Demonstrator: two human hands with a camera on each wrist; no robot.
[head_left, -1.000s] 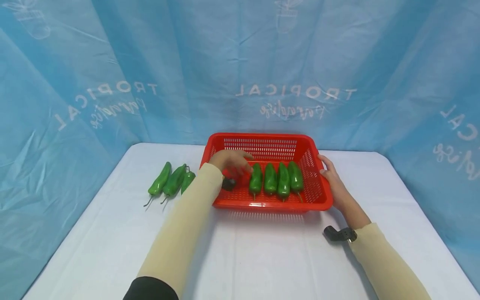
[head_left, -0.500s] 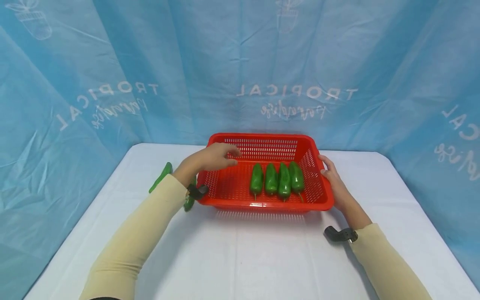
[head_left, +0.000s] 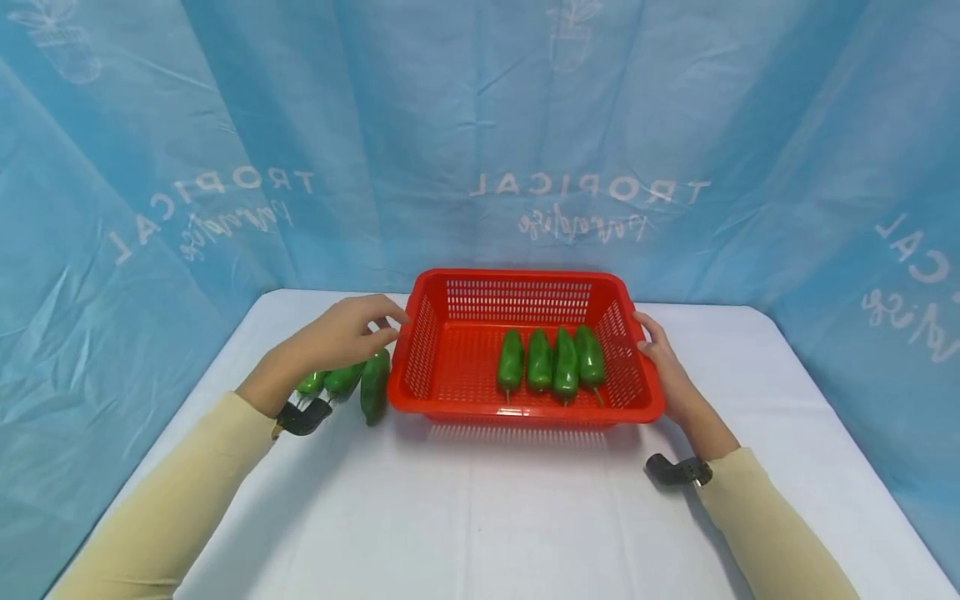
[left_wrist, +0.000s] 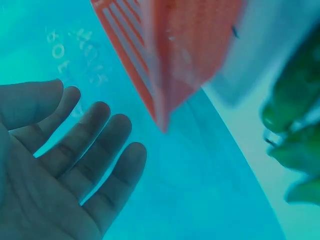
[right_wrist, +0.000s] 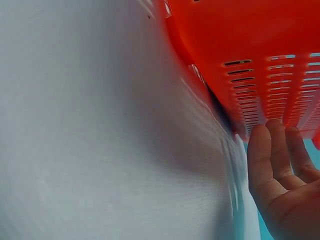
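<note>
Head view takes in a blue printed curtain (head_left: 480, 100) behind a white-covered table (head_left: 480, 508), on which a red slotted basket (head_left: 525, 410) stands level near the far edge. The basket looks like light, slightly flexible plastic, best held by its rolled rim at the two short ends. The right hand (head_left: 671, 375) lies at its right end, fingers nearly straight against the outer wall, a steadying touch more than a clamp. The left hand (head_left: 345, 333) hangs by the basket's left rim, its grip loose: the left wrist view shows thumb and fingers apart with nothing between them. A small black camera (head_left: 303, 417) sits at that wrist. Four green peppers (head_left: 539, 360) lie side by side in the right half of the basket, stems toward the person; three more peppers (head_left: 375, 387) lie on the table left of it, partly hidden under the left hand. They seem light, firm and rather slick, liable to roll or bruise if squeezed hard, so a gentle pinch across the thick middle should suit better than the thin stems (head_left: 600, 398), which could snap.
</note>
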